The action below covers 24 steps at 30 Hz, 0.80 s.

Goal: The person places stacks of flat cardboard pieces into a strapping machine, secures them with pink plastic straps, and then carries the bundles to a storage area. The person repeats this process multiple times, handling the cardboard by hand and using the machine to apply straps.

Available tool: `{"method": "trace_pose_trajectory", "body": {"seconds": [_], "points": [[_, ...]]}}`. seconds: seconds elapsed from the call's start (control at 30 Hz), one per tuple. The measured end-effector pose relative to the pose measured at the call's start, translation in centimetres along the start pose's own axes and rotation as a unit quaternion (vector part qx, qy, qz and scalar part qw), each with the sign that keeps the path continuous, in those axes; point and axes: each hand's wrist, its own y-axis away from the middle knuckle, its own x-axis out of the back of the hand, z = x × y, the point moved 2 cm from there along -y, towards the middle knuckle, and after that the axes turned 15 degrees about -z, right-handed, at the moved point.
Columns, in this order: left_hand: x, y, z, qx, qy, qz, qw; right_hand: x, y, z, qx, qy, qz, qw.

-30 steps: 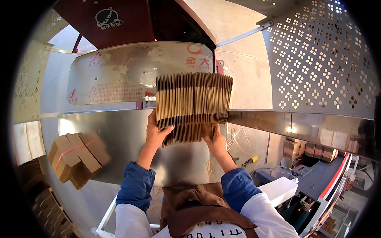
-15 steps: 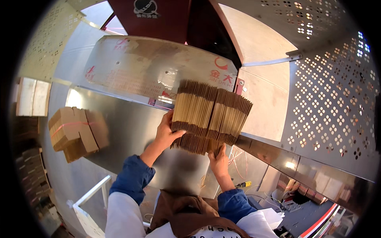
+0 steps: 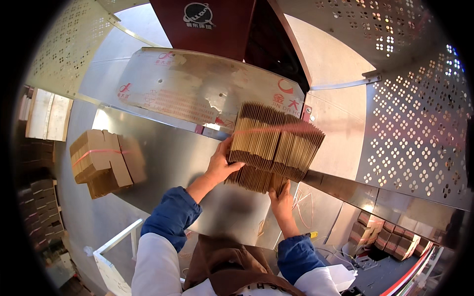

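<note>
A thick stack of flattened cardboard boxes (image 3: 256,148), edges up, is between my hands at the metal table's far right side. My left hand (image 3: 222,162) is closed on its left side, with the thumb along the near edge. At the near right corner my right hand (image 3: 281,197) pinches a lower flap of the same stack. A blurred pink strap (image 3: 296,127) runs across the stack's top. The undersides of the stack and some fingertips are hidden.
On the table's left lies another cardboard bundle (image 3: 101,158) with a pink strap. Behind the metal table (image 3: 163,143) stand a printed metal panel (image 3: 187,89) and a dark red machine housing (image 3: 202,24). A perforated guard (image 3: 414,133) rises at right; strapped bundles (image 3: 395,239) lie lower right.
A pink strap now shows across the stack's top, where none was visible before. My hands keep their hold on the cardboard. The whole view has shifted slightly.
</note>
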Motion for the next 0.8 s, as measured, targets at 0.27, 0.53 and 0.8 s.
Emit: {"method": "trace_pose_trajectory", "body": {"seconds": [0.27,0.53,0.8], "points": [[-0.1,-0.1,1.7,0.004,-0.048,-0.012,0.999,0.2,0.4,-0.7,-0.016,0.010,-0.015,1.000],[0.2,-0.2,1.0,-0.011,-0.018,-0.022,1.000,-0.5,0.2,0.1,0.023,-0.005,0.006,1.000],[0.4,-0.6,1.8,0.006,0.054,-0.064,0.996,0.1,0.4,-0.2,0.003,-0.015,-0.002,1.000]]}}
